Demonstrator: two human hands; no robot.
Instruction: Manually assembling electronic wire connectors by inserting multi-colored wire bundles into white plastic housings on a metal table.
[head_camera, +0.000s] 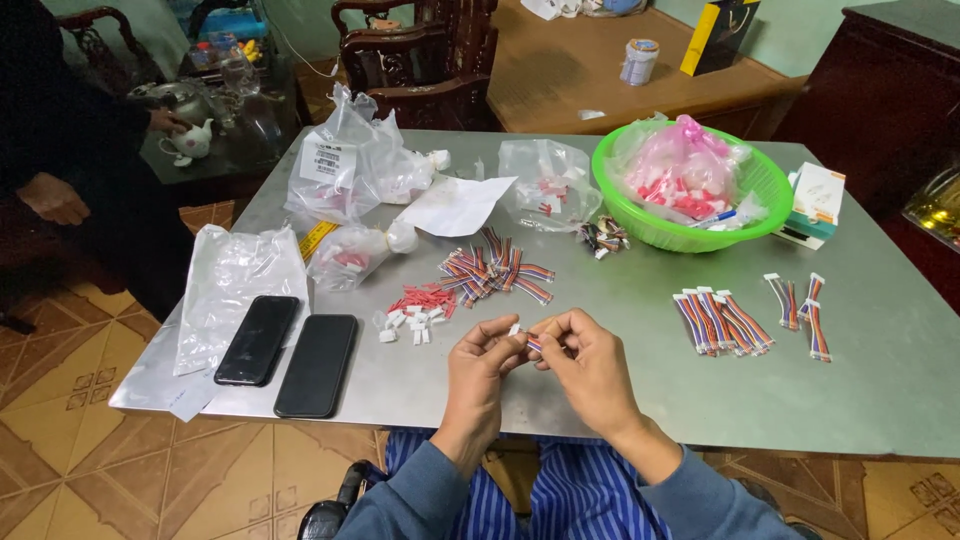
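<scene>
My left hand (478, 368) pinches a small white plastic connector (514, 329) at its fingertips. Facing it, my right hand (592, 362) grips a short red, white and blue wire piece (534, 344), its end meeting the connector. Both hands hover above the near edge of a grey metal table (640, 400). Just beyond my left hand lie loose white connectors (408, 325) and small red pieces (420, 298). A heap of striped wire pieces (495, 272) sits behind them. To my right, finished-looking wire bundles (722, 321) lie in a row.
Two black phones (290, 352) lie at the table's left, next to clear plastic bags (232, 280). A green basket (770, 185) holds bags of red and white parts. A white box (815, 205) sits beside it. Another person's hand (52, 198) is at far left.
</scene>
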